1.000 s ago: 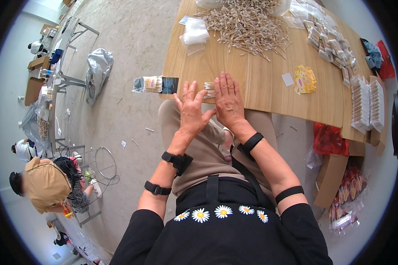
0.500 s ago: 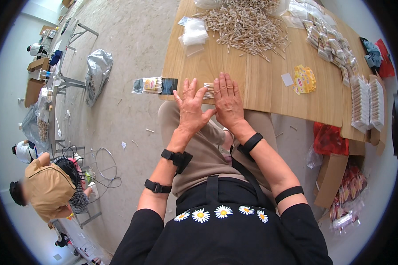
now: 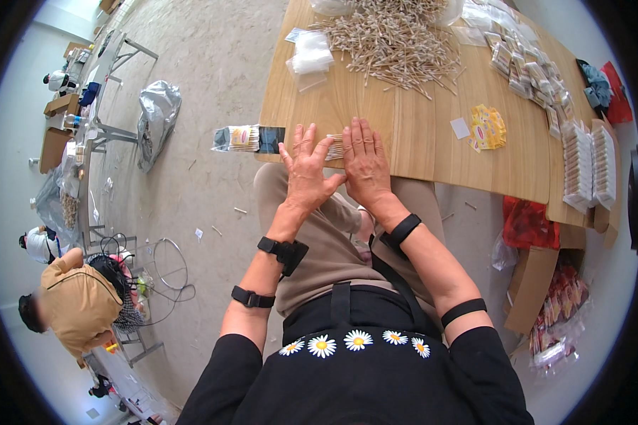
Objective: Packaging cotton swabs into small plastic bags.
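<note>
A small bundle of cotton swabs (image 3: pixel 334 146) lies at the table's near edge, between my two hands and partly covered by them. My left hand (image 3: pixel 308 168) rests with spread fingers against the bundle's left side. Flat along its right side lies my right hand (image 3: pixel 366 161), fingers stretched out. Left of my left hand, a clear packet of swabs with a yellow label (image 3: pixel 244 137) sticks out past the table's left edge on a dark strip (image 3: pixel 271 139). Farther back spreads a big heap of loose cotton swabs (image 3: pixel 397 49).
Clear plastic bags (image 3: pixel 310 53) lie left of the heap. Yellow cards (image 3: pixel 487 127) sit to the right, with filled packets (image 3: pixel 528 71) behind them and upright rows of packs (image 3: pixel 578 166) at the far right. A cardboard box (image 3: pixel 533 287) stands below. Another person (image 3: pixel 81 294) bends at the left.
My hands stay almost in place around the swabs. The person at the left has shifted slightly downward in the picture.
</note>
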`<state>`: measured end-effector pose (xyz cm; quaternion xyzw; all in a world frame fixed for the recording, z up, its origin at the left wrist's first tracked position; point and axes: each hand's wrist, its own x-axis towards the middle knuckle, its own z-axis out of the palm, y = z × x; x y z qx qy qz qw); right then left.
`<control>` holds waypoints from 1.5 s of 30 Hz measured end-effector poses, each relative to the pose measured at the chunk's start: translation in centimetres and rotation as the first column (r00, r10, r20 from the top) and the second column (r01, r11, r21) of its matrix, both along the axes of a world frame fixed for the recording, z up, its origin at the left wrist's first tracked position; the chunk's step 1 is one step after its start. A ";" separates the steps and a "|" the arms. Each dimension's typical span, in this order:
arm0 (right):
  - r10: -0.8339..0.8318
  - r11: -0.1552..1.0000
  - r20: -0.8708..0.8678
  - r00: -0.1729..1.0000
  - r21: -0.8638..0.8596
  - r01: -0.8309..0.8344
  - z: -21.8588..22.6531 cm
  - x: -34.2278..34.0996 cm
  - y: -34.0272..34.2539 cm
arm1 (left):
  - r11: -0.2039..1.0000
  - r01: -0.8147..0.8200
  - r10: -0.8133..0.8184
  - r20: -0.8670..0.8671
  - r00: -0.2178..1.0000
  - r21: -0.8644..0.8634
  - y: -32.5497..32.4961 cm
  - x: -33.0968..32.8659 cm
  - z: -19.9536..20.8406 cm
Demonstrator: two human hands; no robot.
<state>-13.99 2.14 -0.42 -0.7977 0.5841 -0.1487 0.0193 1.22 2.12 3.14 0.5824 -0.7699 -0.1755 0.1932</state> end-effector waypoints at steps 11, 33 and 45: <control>0.005 1.000 -0.014 1.000 0.005 -0.004 0.1 0.0 0.0 | 1.000 0.012 -0.012 0.027 1.000 0.005 0.1 0.5 0.2; 0.075 0.987 -0.010 0.997 0.140 -0.073 -0.1 -0.1 0.5 | 0.977 0.195 -0.194 0.025 0.981 -0.085 -13.8 -10.7 1.1; 0.008 0.999 0.109 0.994 0.030 -0.012 0.5 -0.4 0.1 | 0.970 0.209 -0.158 0.330 0.931 -0.125 -13.4 -3.8 0.3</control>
